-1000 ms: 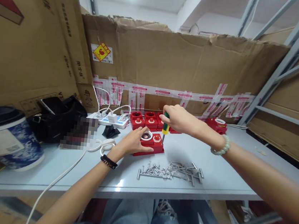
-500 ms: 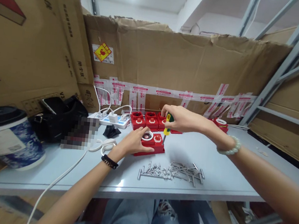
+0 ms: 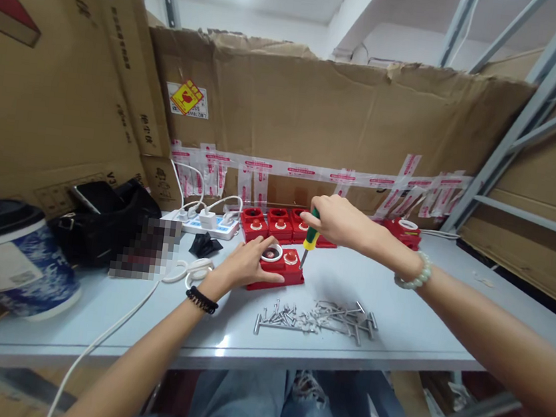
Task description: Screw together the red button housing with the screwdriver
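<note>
A red box (image 3: 277, 277) with a white ring and a round red knob lies on the table, its long side towards me. My left hand (image 3: 247, 263) grips its left end, thumb along the front and fingers over the back. In my right hand (image 3: 330, 216) is a screwdriver (image 3: 311, 238) with a green and yellow handle, held nearly upright. Its tip meets the right end of the red box, beside the knob; the screw there is too small to make out. Several similar red boxes (image 3: 280, 225) stand in a row behind, partly covered by my right hand.
Loose screws and T-shaped metal pieces (image 3: 340, 319) lie in front of the box. Another red box (image 3: 402, 232) stands at the back right. To the left are a white power strip (image 3: 210, 223), a white cable, a black bag (image 3: 94, 214) and a large cup (image 3: 11, 258). Cardboard walls the back.
The fingers of my right hand have shifted up and around the screwdriver handle, showing more of it. The tip stays at the box's right end. My left hand keeps its hold.
</note>
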`<action>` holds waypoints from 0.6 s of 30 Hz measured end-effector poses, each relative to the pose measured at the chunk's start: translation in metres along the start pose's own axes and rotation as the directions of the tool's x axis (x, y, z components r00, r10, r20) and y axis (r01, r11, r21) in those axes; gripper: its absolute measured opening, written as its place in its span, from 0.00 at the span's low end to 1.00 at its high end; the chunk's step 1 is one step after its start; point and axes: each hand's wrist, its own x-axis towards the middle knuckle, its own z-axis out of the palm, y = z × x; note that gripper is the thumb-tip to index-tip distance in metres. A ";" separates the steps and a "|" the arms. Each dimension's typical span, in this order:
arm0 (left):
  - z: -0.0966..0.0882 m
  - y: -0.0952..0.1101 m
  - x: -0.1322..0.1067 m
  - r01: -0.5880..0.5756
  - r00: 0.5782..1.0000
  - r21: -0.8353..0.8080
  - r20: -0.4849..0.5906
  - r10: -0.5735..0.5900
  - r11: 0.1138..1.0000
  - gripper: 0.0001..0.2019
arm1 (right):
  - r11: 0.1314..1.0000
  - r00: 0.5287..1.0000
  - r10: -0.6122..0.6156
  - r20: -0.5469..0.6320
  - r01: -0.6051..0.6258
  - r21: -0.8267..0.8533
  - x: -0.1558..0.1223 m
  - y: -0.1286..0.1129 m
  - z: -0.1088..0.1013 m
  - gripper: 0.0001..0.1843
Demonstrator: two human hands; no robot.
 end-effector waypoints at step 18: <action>0.001 0.001 0.000 -0.023 0.999 -0.043 -0.038 0.021 0.999 0.31 | 0.981 0.991 -0.128 -0.048 0.133 0.143 -0.005 0.005 0.006 0.08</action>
